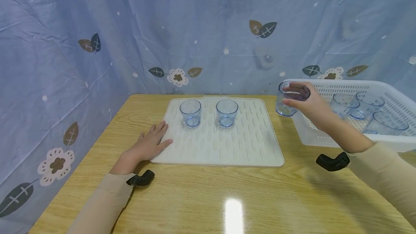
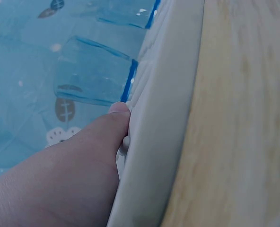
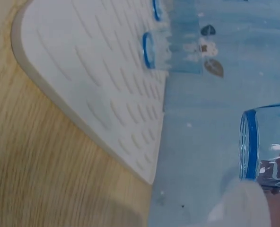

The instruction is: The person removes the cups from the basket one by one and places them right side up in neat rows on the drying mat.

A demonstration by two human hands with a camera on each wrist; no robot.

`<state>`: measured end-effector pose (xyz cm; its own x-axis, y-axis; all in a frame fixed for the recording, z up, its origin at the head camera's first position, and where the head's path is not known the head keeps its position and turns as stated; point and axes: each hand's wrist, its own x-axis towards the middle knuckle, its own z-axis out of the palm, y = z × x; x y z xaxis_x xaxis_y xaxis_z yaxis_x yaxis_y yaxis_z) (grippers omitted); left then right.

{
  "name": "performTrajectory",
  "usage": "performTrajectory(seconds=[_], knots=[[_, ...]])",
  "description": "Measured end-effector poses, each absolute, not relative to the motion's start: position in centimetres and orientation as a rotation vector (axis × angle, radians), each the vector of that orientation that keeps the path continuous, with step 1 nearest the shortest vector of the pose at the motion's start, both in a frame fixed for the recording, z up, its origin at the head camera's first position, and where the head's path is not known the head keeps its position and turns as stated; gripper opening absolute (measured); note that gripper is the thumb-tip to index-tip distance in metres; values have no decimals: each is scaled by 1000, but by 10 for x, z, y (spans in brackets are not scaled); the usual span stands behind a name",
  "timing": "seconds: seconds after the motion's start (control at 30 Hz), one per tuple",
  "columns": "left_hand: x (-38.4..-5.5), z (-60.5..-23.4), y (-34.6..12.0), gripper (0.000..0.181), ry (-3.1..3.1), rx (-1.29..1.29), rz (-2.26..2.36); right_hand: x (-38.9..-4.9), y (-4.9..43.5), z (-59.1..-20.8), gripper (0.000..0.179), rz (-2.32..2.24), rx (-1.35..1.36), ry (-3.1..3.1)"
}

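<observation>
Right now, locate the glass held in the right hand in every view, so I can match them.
Head: held glass right of centre, in the right hand.
Left wrist: not in it.
Right wrist: against the right edge, somewhat below mid-height.
Shared landmark: the white mat.

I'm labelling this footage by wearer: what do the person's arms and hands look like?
The left hand and right hand wear no gloves. The left sleeve and right sleeve are long, plain and beige. By each sleeve's end juts a small, bent black piece, partly dotted. No cables show.
</observation>
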<state>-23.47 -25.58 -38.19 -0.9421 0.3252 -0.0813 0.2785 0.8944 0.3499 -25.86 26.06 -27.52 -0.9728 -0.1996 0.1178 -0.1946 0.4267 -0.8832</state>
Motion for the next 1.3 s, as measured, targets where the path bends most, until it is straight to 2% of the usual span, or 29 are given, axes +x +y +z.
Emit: performTrajectory(seconds=[0.73, 1.3], knots=[[-234, -380, -256, 80, 2926, 478, 498, -258, 193, -299, 78, -1842, -312, 2504], [-236, -383, -257, 80, 2933, 482, 485, -271, 171, -333, 85, -1895, -262, 2435]])
